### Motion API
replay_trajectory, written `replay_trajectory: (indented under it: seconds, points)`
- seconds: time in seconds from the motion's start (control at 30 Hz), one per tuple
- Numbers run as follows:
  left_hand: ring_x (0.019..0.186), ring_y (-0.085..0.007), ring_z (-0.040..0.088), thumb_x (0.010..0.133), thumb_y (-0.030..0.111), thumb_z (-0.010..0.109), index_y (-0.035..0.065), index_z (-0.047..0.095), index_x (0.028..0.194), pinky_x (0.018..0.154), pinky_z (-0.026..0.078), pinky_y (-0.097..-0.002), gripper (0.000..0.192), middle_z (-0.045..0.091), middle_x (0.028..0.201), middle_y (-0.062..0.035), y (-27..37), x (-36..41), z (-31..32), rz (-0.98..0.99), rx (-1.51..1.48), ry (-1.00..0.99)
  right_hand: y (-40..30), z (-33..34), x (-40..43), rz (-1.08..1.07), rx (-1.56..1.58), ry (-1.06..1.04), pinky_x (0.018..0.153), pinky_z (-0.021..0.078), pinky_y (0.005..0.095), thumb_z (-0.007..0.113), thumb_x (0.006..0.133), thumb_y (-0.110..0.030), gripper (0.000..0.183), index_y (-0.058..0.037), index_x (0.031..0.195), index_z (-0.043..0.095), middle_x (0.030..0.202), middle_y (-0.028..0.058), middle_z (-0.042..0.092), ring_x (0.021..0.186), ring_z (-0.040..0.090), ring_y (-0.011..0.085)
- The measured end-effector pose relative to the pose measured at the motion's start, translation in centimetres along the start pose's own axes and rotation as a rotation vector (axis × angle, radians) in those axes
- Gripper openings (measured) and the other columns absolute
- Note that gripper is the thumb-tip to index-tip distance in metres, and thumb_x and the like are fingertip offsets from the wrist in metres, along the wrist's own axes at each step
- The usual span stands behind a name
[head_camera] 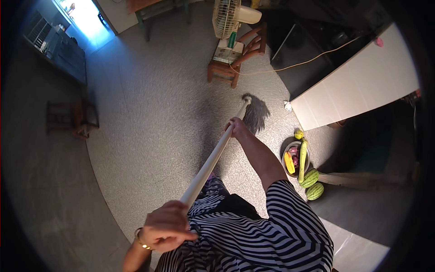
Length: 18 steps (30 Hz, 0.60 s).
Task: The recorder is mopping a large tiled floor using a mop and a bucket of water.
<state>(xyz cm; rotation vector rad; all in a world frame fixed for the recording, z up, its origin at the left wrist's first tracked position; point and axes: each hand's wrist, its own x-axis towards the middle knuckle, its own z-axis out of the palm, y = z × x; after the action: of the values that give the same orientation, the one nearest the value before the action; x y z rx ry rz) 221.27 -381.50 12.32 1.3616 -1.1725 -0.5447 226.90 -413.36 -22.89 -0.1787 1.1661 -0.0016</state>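
A string mop with a pale handle (208,166) slants from the lower left up to the middle of the view. My left hand (168,224), with a gold-coloured bracelet at the wrist, is closed around the handle's upper end. Lower down the handle, close to the mop head, my right hand (233,126) grips it with the arm stretched out. The grey mop head (255,112) lies on the speckled floor (146,119), its strands spread to the right. Part of the head is hidden behind my right hand and forearm.
An electric fan (227,20) stands on a wooden chair (221,69), its cord (292,68) running right. A metal bowl (307,159) of vegetables and corn sits right, beside two watermelons (309,178). A pale wall panel (357,81) juts in. Wooden stools (83,119) stand left.
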Motion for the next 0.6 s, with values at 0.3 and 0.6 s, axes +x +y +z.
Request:
replay_trajectory:
  seconds: [0.3, 0.6]
  points:
    - [0.08, -0.0166, 0.053, 0.073, -0.002, 0.04, 0.0096, 0.043, 0.109, 0.063, 0.046, -0.0238, 0.039, 0.042, 0.104, -0.014, -13.1, -6.5, 1.0, -0.947, -0.257, 0.156, 6.8, 0.3, 2.7, 0.069, -0.246, -0.2, 0.051, 0.0465, 0.0349, 0.042, 0.073, -0.011, 0.014, 0.0028, 0.069, 0.04, 0.055, 0.0098, 0.046, 0.045, 0.047, 0.0209]
    - [0.048, -0.0086, 0.047, 0.074, 0.003, 0.041, 0.0141, 0.035, 0.116, 0.041, 0.042, -0.0208, 0.044, 0.043, 0.079, -0.0063, -22.5, 3.8, 6.6, -0.978, -0.444, 0.118, -3.3, 1.5, 5.0, -0.375, -0.598, 0.02, 0.049, 0.0467, 0.0382, 0.04, 0.074, -0.007, 0.032, -0.0018, 0.1, 0.022, 0.077, 0.0159, 0.044, 0.058, 0.053, 0.0262]
